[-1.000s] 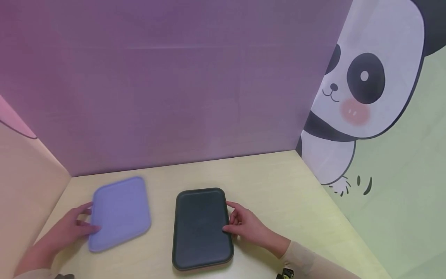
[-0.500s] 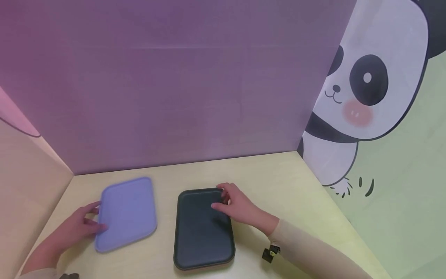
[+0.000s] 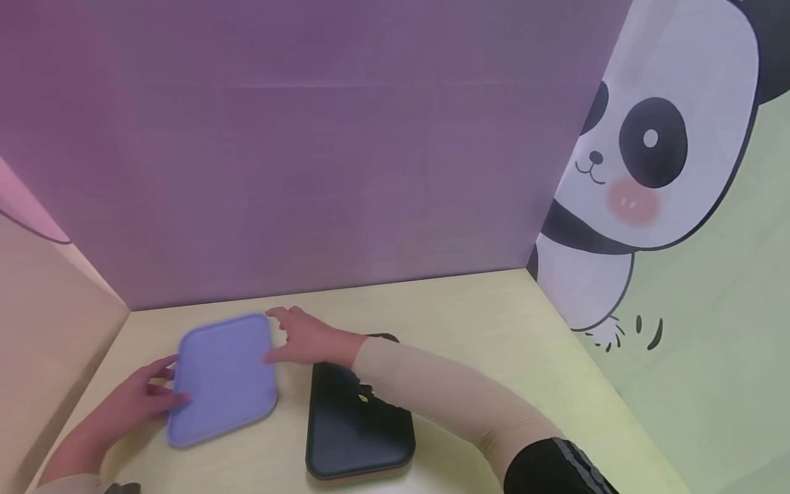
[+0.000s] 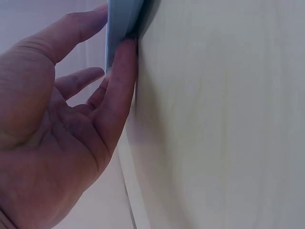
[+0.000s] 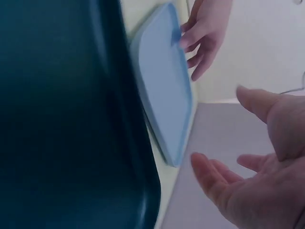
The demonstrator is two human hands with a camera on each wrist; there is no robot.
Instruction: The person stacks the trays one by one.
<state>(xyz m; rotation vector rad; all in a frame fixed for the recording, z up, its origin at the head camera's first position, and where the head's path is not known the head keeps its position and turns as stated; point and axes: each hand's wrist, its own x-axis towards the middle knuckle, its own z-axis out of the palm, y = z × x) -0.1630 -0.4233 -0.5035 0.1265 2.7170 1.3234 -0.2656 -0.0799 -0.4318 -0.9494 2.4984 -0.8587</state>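
Observation:
A periwinkle-blue tray (image 3: pixel 225 381) with rounded corners lies at the left of the table. My left hand (image 3: pixel 136 401) pinches its left edge, thumb over the rim; in the left wrist view a finger of that hand (image 4: pixel 71 119) reaches under the tray's side (image 4: pixel 119 28). Over the blue tray's right edge hovers my right hand (image 3: pixel 311 339). Its thumb and fingers are spread, with nothing between them in the right wrist view. Below the right forearm rests a black tray (image 3: pixel 358 442), partly hidden by the sleeve.
The pale wooden table (image 3: pixel 469 315) meets a purple wall panel (image 3: pixel 339 171) at the back. On the right stands a green panel with a printed panda (image 3: pixel 617 206); a peach panel (image 3: pixel 55 329) borders the left. A thin reddish edge shows beneath the black tray.
My right hand has left the black tray's right edge and moved left across it to the blue tray's right side. My left hand has kept its grip on the blue tray.

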